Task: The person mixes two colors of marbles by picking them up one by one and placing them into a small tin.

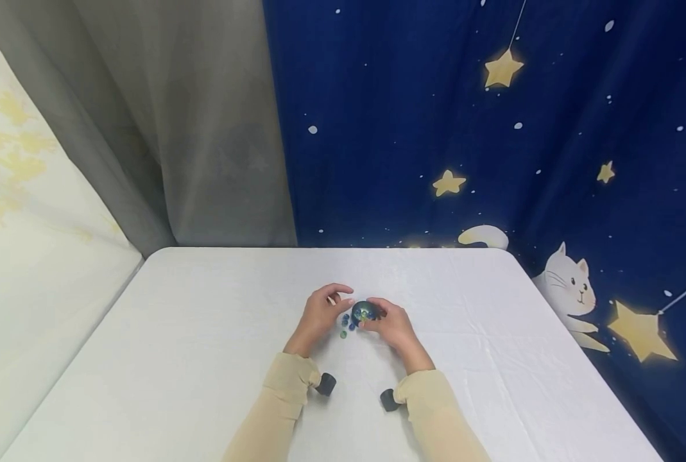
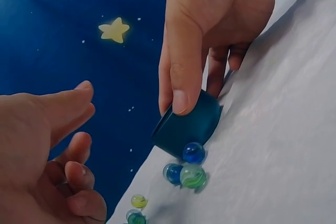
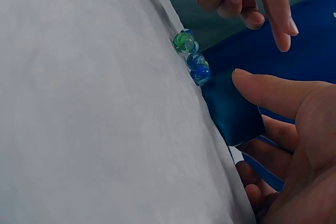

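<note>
My right hand (image 1: 393, 326) holds a small dark teal cup (image 2: 193, 124) between its thumb and fingers, low on the white tablecloth. In the head view, blue and greenish marbles show inside the cup's mouth. Several loose glass marbles lie on the cloth by the cup, among them a dark blue marble (image 2: 194, 152), a green swirled marble (image 2: 193, 176) and a smaller yellowish marble (image 2: 139, 201). Left of the cup, my left hand (image 1: 321, 316) hovers with its thumb and index finger apart. Its other fingers are loosely bent, and nothing shows between them.
A white cloth covers the table (image 1: 204, 385), whose far edge meets a grey curtain (image 1: 221, 128) and a blue star-patterned curtain (image 1: 377, 128). Black wrist devices, such as the left one (image 1: 326, 384), stick out from both sleeves.
</note>
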